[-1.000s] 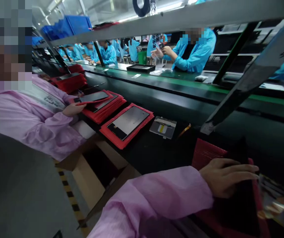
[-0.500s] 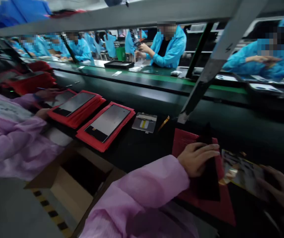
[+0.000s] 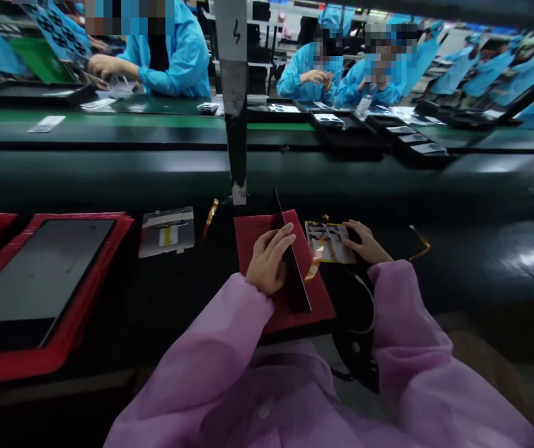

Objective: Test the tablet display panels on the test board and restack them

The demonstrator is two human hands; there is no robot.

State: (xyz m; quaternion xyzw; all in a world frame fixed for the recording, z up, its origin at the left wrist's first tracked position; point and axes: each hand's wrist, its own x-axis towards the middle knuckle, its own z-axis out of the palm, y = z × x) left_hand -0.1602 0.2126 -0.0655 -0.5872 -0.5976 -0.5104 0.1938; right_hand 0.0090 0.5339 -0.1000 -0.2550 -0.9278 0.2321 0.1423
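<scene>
My left hand (image 3: 269, 260) grips a thin dark panel (image 3: 291, 261) that stands tilted on edge above a red tray (image 3: 257, 231) in front of me. My right hand (image 3: 365, 242) rests with curled fingers on a flat metal-backed part (image 3: 329, 241) with orange flex ribbons, lying just right of the tray. Both sleeves are pink. The fingertips of the right hand are partly hidden behind the part's edge.
A stack of red trays with a dark screen (image 3: 38, 280) lies at the left. A small silver module (image 3: 166, 231) sits between it and my tray. A grey post (image 3: 235, 93) rises behind. People in blue coats work across the green conveyor (image 3: 108, 121), beside black trays (image 3: 348, 130).
The view has swung right and down to centre on my own tray. The dark panel has risen from nearly flat to steeply on edge, and my right hand now lies on the metal-backed part.
</scene>
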